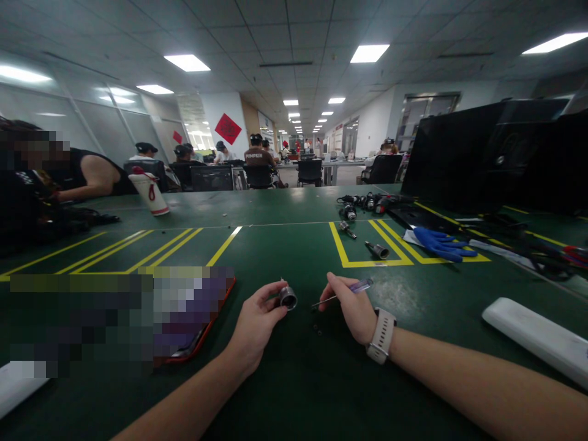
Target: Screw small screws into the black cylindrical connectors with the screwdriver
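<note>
My left hand [260, 318] pinches a round, hollow metal part [288, 297] between thumb and fingers, its open end facing me. A thin screwdriver [361, 285] with a clear purplish handle is gripped in my right hand [351, 306], its shaft pointing left and down toward the table. A few tiny dark pieces [317, 331] lie on the green tabletop [294, 380] between the hands, too small to name. Farther off, a cone-shaped metal part [377, 250] and a smaller metal piece [348, 229] rest inside a yellow-taped area.
Left of my hands lies a red-edged tray or case [220, 312], partly blurred out. A blue glove [441, 243], black monitors [478, 153] and cables [528, 245] occupy the right. A white cup [150, 193] stands at left near a person [98, 171].
</note>
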### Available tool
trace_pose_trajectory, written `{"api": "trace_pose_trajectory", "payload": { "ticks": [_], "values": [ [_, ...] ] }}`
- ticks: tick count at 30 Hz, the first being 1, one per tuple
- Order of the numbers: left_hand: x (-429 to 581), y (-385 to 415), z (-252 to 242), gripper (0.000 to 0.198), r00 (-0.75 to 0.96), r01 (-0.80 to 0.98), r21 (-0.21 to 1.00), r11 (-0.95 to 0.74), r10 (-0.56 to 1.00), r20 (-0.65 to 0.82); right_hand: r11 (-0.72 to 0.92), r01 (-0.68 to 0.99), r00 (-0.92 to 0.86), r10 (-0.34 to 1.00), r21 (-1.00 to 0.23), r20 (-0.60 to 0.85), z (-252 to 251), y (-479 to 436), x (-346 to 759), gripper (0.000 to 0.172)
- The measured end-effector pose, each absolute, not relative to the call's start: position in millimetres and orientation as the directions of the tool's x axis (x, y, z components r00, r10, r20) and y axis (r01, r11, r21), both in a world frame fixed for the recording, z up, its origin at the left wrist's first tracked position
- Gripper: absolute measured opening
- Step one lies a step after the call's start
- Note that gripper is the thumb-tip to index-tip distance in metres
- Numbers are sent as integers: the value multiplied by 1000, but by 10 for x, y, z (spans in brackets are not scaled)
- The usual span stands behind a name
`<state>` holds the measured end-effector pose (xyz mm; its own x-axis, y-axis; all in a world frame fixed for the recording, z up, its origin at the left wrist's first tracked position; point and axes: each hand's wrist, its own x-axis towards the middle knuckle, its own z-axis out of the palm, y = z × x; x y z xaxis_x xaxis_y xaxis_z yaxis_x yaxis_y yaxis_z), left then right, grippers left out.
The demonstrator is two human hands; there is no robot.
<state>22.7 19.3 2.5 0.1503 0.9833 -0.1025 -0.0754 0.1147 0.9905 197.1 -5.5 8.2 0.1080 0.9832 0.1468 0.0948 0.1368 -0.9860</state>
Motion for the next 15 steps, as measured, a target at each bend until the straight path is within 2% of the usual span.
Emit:
{"api": "trace_pose_trajectory", "payload": {
  "ticks": [6,15],
  "values": [
    [261,171,77,38,128,-52,992,118,986,-111,117,221,214,963,-968,165,33,-18,1960,55],
    [241,178,55,39,138,-89,990,109,986,-96,140,313,174,964,-939,202,10,-24,1950,54]
  ]
}}
